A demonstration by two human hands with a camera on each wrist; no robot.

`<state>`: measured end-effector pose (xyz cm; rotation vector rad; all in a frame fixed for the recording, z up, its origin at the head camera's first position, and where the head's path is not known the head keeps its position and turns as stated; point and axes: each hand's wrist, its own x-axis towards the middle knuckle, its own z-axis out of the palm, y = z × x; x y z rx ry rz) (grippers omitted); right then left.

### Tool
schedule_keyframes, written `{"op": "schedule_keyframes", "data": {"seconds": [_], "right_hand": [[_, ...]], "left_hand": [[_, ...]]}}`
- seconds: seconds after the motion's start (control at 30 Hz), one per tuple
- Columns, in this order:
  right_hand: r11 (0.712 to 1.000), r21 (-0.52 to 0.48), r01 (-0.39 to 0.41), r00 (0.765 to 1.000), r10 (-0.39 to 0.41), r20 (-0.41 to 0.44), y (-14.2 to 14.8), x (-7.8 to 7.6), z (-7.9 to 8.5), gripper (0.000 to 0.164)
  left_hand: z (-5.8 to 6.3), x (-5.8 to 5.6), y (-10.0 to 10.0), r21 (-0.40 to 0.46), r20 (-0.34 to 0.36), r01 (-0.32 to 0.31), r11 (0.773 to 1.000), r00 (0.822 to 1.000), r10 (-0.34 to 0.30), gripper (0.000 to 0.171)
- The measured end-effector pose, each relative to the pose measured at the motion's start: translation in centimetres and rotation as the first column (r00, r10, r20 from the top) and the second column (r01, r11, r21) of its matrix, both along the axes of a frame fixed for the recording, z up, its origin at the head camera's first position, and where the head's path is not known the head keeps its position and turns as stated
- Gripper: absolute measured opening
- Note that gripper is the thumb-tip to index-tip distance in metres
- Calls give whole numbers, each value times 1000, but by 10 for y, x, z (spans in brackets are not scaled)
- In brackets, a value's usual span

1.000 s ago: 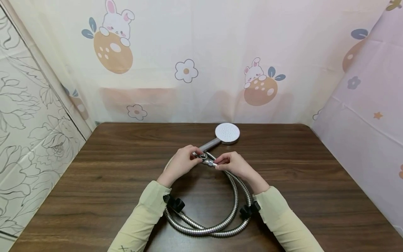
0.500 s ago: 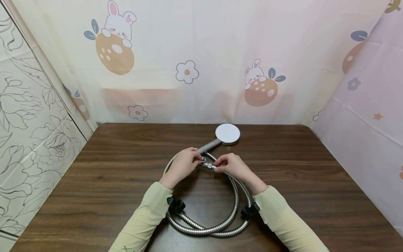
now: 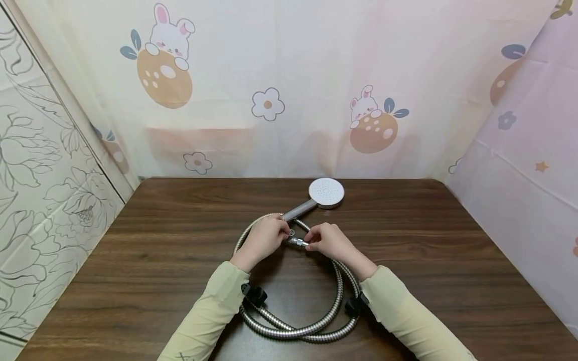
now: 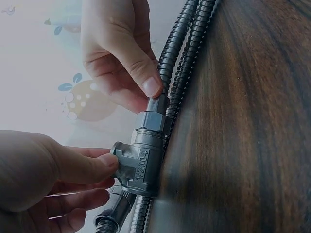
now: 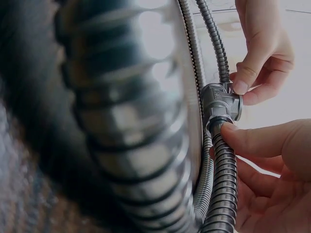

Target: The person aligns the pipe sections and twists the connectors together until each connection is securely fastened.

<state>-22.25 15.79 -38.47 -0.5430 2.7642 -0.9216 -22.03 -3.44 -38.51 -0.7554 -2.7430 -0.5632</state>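
Note:
A metal tee fitting marked "1/2304" (image 4: 142,165) is pinched by its side branch between the thumb and fingers of my left hand (image 3: 265,238). My right hand (image 3: 333,243) pinches the end sleeve (image 4: 156,104) of a ribbed metal shower hose (image 5: 224,179). Its hex nut (image 4: 151,120) sits on the tee's end, with some thread visible between them. How tight the joint is I cannot tell. Behind the hands lies a hand shower (image 3: 326,192), white face up, its grey handle slanting down toward my left hand.
The long hose lies in loops (image 3: 311,337) on the brown wooden table (image 3: 429,240), under and between the forearms. Black wrist cameras hang over the loops. A patterned curtain (image 3: 226,100) stands behind the table's back edge.
Both hands, with the tee and the hose end, have drifted slightly toward the person. The tee has turned a little in view. The hand shower stays in place.

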Motion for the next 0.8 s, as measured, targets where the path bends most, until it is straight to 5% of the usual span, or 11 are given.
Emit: {"op": "schedule_keyframes", "data": {"seconds": [0.33, 0.8], "right_hand": [[1000, 24, 3, 1000, -3, 18, -2, -1, -2, 8], [999, 42, 9, 1000, -10, 9, 1, 1, 2, 4]], "left_hand": [[-2, 1, 1, -55, -17, 8, 998, 1000, -9, 7], [-3, 0, 0, -23, 33, 0, 1000, 999, 0, 6]]}}
